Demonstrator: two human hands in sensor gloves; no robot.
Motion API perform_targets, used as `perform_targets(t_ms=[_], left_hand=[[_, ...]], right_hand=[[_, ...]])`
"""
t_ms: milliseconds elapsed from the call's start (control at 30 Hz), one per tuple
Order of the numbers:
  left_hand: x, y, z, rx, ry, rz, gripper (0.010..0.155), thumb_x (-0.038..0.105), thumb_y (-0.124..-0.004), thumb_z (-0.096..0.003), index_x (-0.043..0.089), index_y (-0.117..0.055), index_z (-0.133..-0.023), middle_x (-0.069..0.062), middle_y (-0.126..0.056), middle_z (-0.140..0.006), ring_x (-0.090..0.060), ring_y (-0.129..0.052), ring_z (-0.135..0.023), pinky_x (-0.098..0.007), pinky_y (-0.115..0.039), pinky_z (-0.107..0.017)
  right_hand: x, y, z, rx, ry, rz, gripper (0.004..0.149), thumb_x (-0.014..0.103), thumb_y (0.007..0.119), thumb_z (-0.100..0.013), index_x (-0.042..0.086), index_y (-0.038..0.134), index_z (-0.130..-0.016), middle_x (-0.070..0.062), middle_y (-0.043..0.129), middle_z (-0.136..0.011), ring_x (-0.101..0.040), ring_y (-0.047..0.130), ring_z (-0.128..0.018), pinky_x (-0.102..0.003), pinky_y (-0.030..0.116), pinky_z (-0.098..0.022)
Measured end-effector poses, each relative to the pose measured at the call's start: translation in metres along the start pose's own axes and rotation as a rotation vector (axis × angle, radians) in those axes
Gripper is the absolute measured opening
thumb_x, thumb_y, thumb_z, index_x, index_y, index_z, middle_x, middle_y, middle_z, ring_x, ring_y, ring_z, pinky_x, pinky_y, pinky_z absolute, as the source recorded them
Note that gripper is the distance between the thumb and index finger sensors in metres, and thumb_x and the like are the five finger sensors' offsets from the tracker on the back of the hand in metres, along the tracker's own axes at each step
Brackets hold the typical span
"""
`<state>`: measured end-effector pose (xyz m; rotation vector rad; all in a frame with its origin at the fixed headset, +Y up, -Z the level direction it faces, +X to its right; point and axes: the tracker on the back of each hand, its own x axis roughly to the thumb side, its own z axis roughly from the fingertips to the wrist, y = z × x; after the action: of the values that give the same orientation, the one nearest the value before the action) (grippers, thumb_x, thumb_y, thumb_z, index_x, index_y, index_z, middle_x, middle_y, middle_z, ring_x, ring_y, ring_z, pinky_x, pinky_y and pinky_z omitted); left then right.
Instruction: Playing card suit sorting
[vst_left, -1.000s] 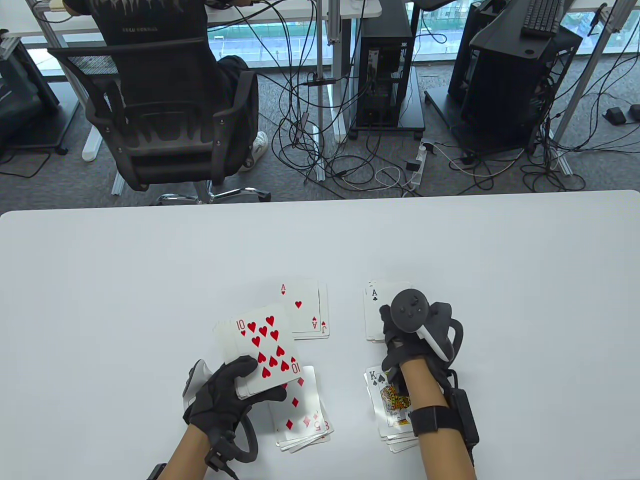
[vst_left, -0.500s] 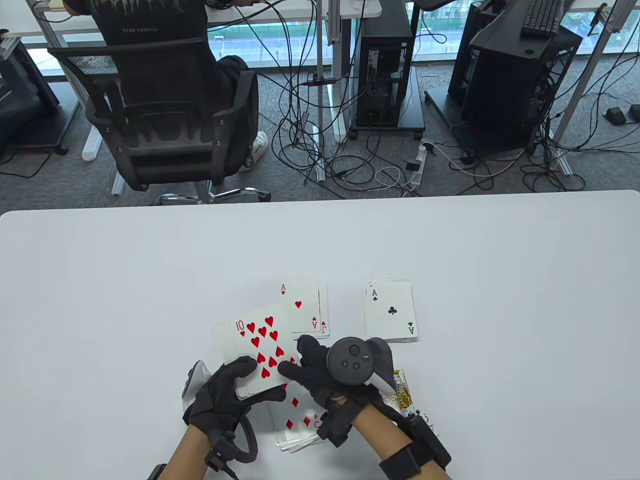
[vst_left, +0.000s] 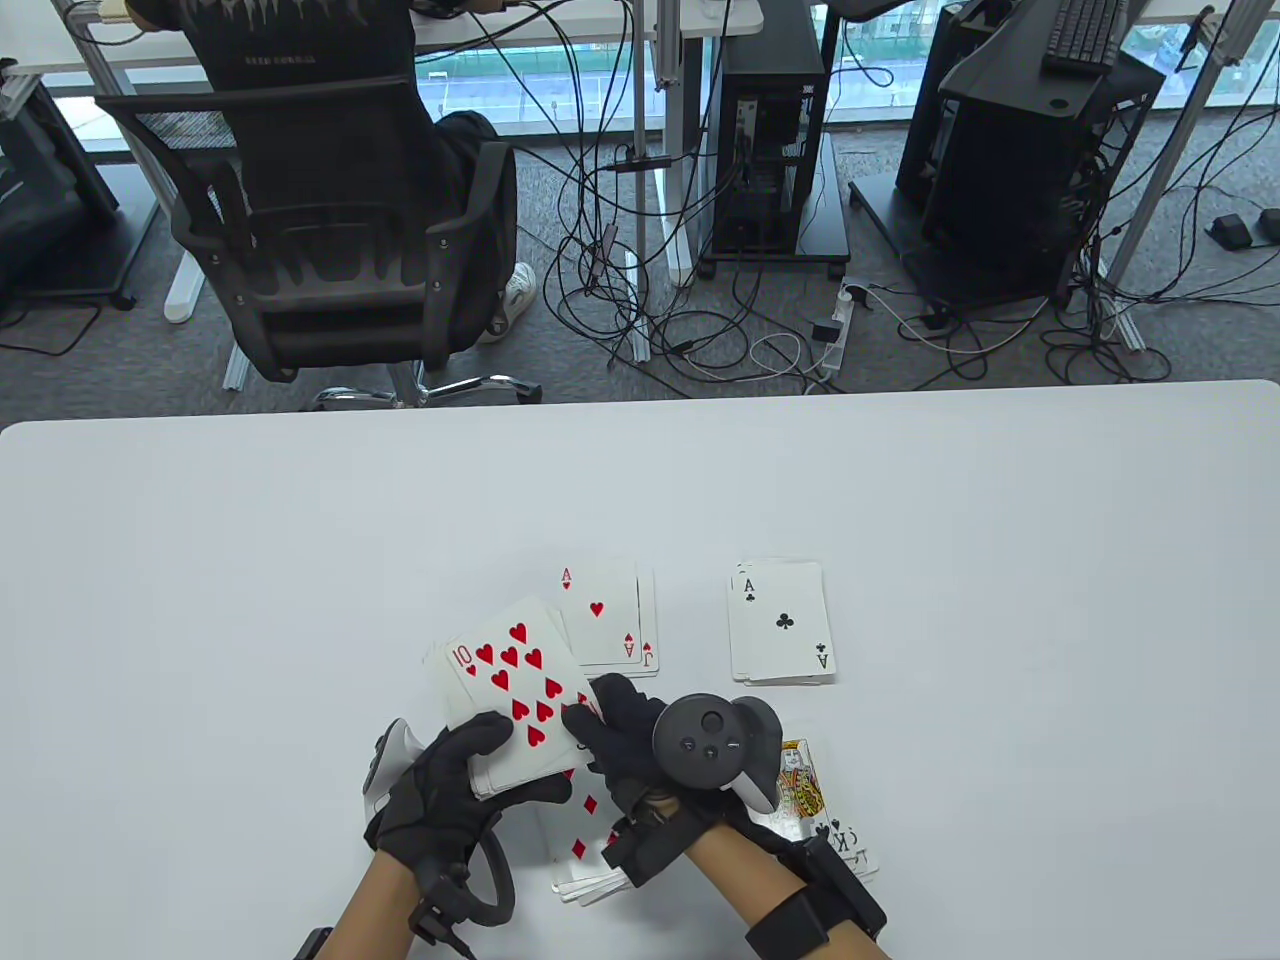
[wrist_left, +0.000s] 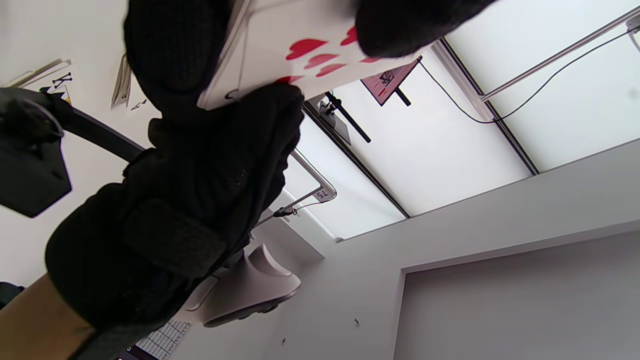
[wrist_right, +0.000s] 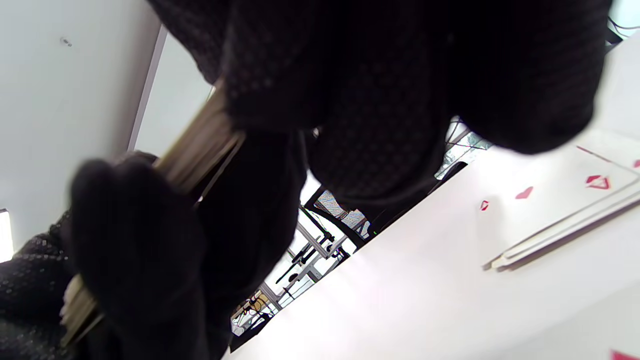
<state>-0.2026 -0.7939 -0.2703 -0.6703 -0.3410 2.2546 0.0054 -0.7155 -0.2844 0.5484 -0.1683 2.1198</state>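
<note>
1. Nearest the tabletop's (vst_left: 250, 520) near edge, the left hand (vst_left: 440, 790) holds the unsorted deck (vst_left: 500, 775) face up, thumb across the top and fingers curled beneath.
2. The ten of hearts (vst_left: 505, 680) on top is skewed off the deck. The right hand (vst_left: 625, 745) pinches its near right corner between thumb and fingertips, so that grip is closed on this card.
3. Under the right wrist, near the near edge, lie the diamond pile (vst_left: 585, 850) and a pile topped by a king (vst_left: 815, 800), its black suit mark too small to tell.
4. Farther in sit the heart pile (vst_left: 605, 620), ace over a jack, and to its right the club pile (vst_left: 780, 622), ace on top.
5. A single card is light, thin, springy and slick; I judge a corner or short-edge pinch best, sliding it off so that neighbours do not follow.
6. Legible writing: "10", "A", "J", "K".
</note>
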Motion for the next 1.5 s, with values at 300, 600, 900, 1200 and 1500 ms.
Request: perform_targets(t_ms=[300,600,900,1200,1500], left_hand=[[0.003,0.001,0.000,0.001,-0.024,-0.005,0.054,0.042,-0.065,-0.0641,0.034,-0.036,-0.109,-0.001,-0.050,-0.116,-0.033,-0.070,-0.103,-0.046,-0.079,-0.061],[0.015,0.005,0.004,0.017,-0.079,0.021,0.054,0.042,-0.065,-0.0642,0.034,-0.036,-0.109,0.000,-0.050,-0.116,-0.033,-0.070,-0.103,-0.046,-0.080,-0.061],[0.026,0.013,0.009,0.055,-0.126,0.028,0.054,0.042,-0.064,-0.0645,0.034,-0.035,-0.109,0.000,-0.050,-0.116,-0.033,-0.070,-0.103,-0.046,-0.080,-0.061],[0.025,0.012,0.009,0.050,-0.124,0.036,0.054,0.043,-0.064,-0.0645,0.034,-0.035,-0.109,0.000,-0.050,-0.116,-0.033,-0.070,-0.103,-0.046,-0.080,-0.061],[0.024,0.012,0.008,0.051,-0.118,0.035,0.054,0.043,-0.064,-0.0645,0.034,-0.035,-0.109,0.000,-0.050,-0.116,-0.032,-0.070,-0.103,-0.045,-0.080,-0.061]], right_hand=[[-0.010,-0.010,-0.014,0.000,0.066,-0.044,0.039,0.022,0.066,-0.054,-0.011,0.076,-0.072,-0.005,0.093,-0.034,-0.025,0.099,-0.027,-0.044,0.088,-0.022],[-0.046,-0.033,-0.040,-0.139,0.295,-0.334,0.039,0.023,0.065,-0.056,-0.011,0.074,-0.074,-0.005,0.092,-0.036,-0.025,0.098,-0.030,-0.044,0.088,-0.025],[-0.086,-0.010,-0.066,-0.136,0.581,-0.043,0.040,0.022,0.066,-0.055,-0.013,0.075,-0.071,-0.003,0.092,-0.032,-0.022,0.099,-0.025,-0.042,0.088,-0.020],[-0.091,0.018,-0.088,0.205,0.739,0.567,0.044,0.026,0.067,-0.055,-0.015,0.080,-0.065,-0.001,0.093,-0.024,-0.020,0.099,-0.017,-0.040,0.089,-0.014],[-0.085,0.033,-0.089,0.336,0.684,0.854,0.048,0.030,0.068,-0.055,-0.016,0.079,-0.065,-0.002,0.092,-0.025,-0.020,0.098,-0.018,-0.041,0.088,-0.016]])
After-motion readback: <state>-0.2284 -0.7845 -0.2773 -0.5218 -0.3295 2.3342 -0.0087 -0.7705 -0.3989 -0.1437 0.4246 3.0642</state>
